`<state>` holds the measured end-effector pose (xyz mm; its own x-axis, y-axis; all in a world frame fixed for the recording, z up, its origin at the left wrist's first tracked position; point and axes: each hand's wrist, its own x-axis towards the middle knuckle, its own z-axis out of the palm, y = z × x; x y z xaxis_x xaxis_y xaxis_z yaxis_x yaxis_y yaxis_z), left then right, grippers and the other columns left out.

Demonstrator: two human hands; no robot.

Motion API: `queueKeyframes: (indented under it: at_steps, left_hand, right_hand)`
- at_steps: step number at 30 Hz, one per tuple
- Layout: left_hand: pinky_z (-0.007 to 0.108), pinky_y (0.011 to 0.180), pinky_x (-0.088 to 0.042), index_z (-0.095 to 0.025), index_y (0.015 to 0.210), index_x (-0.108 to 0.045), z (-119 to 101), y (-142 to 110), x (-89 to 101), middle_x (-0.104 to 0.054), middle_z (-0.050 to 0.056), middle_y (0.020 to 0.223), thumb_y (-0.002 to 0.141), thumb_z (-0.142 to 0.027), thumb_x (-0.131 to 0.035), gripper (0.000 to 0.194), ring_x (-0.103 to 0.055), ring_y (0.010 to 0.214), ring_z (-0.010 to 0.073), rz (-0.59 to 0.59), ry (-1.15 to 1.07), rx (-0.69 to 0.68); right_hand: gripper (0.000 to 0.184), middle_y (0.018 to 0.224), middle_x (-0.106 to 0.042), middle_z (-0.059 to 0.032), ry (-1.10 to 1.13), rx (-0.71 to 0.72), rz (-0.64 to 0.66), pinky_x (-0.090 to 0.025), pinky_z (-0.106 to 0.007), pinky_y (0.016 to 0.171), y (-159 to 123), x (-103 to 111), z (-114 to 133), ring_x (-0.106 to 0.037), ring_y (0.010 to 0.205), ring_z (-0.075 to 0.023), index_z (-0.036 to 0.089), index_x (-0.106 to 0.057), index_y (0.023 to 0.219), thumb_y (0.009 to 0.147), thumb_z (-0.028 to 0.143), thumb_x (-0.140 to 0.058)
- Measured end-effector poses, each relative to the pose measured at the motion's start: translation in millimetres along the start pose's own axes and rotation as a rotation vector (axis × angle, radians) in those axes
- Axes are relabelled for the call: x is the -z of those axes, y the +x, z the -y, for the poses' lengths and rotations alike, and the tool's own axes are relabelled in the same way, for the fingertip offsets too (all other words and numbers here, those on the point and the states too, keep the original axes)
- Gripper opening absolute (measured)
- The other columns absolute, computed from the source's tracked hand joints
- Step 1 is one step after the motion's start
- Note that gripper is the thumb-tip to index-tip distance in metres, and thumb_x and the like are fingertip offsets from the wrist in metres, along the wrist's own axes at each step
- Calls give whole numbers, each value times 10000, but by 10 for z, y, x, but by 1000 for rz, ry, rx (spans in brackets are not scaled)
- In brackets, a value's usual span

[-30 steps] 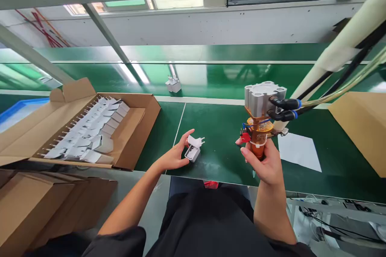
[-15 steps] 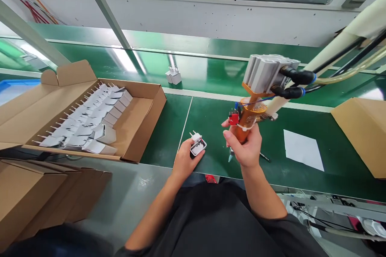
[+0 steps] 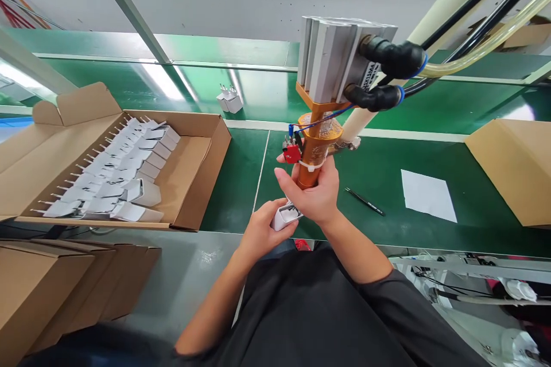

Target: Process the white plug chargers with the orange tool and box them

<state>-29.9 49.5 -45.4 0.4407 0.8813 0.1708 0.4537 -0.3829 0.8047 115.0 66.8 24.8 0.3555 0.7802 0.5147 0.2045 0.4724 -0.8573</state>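
A white plug-in charger housing (image 3: pixel 286 217), open on its upper side, is held in my left hand (image 3: pixel 263 230), fingers and thumb around it. My right hand (image 3: pixel 316 192) wraps the orange barrel of a pneumatic dispensing gun (image 3: pixel 319 143), which has a grey metal cylinder on top and a red switch at its side. The gun's lower end is right over the housing; its tip is hidden behind my right hand, so contact cannot be told. Both hands are close together near the bench's front edge.
At left, a cardboard box (image 3: pixel 210 166) holds rows of white charger housings (image 3: pixel 124 178). A pair of housings (image 3: pixel 229 98) stands on the back ledge. Tweezers (image 3: pixel 365 202), white paper (image 3: pixel 427 195) and another cardboard box (image 3: pixel 514 169) lie to the right. Black hoses (image 3: pixel 477 28) run from the gun.
My right hand has brought the dispensing gun left and over to the charger housing. My left hand still holds the housing, now turned a little. The view has shifted slightly.
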Motion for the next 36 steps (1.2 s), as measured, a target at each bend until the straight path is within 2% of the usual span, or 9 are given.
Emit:
queueKeyframes:
  at_steps: [3,8,14,21,25,28,31,36]
  left_hand:
    - [252,653,-518,-183,1057,-661,-21,6,8,-680,10,813,789,-321,-684,302,-641,702,161,13,7,-10]
    - [255,656,-512,-178,1030,-666,-19,-5,-4,-671,9,802,793,-333,-674,283,-635,698,162,29,17,-21]
    - [266,660,-508,-182,1048,-664,-25,-5,-9,-673,9,797,803,-354,-670,299,-629,696,168,42,42,9]
    - [272,650,-508,-203,1121,-662,27,-14,-40,-677,11,809,805,-341,-669,346,-630,689,173,42,34,15]
    - [285,663,-513,-198,1107,-661,70,-19,-173,-676,20,804,797,-316,-660,331,-635,720,190,-29,39,22]
    - [300,674,-521,-187,1022,-654,61,-16,-333,-682,34,814,781,-315,-662,274,-638,733,198,-119,13,-15]
    - [300,641,-520,-185,929,-619,34,-8,-480,-679,32,785,765,-350,-678,239,-629,692,192,-207,-5,-15]
    - [321,704,-555,-199,941,-582,31,17,-601,-712,44,859,716,-357,-720,308,-664,757,207,-286,-52,29]
  right_hand:
    - [256,674,-624,39,-2,-6,12,-439,-273,515,2,25,-3,-432,475,-95,233,-502,1006,794,295,-630]
    - [312,714,-661,25,8,29,1,-449,-278,527,-6,34,-13,-436,473,-94,232,-483,1018,768,308,-653]
    - [257,678,-638,38,9,19,46,-462,-279,548,-2,33,10,-438,492,-104,235,-480,1022,808,295,-608]
    - [312,576,-553,71,-16,26,44,-443,-278,530,15,45,36,-468,461,-103,230,-525,930,790,411,-737]
    - [356,663,-609,45,9,15,26,-429,-276,511,8,8,23,-455,475,-99,236,-505,935,771,405,-772]
    - [377,766,-650,19,30,10,-2,-439,-279,515,3,-41,36,-463,483,-93,240,-483,961,774,395,-771]
    - [362,752,-638,25,27,5,-8,-440,-275,514,0,-76,58,-470,481,-91,239,-477,953,780,392,-756]
    - [285,717,-599,35,42,3,-25,-431,-270,515,-23,-81,39,-458,512,-100,239,-477,1016,815,313,-665]
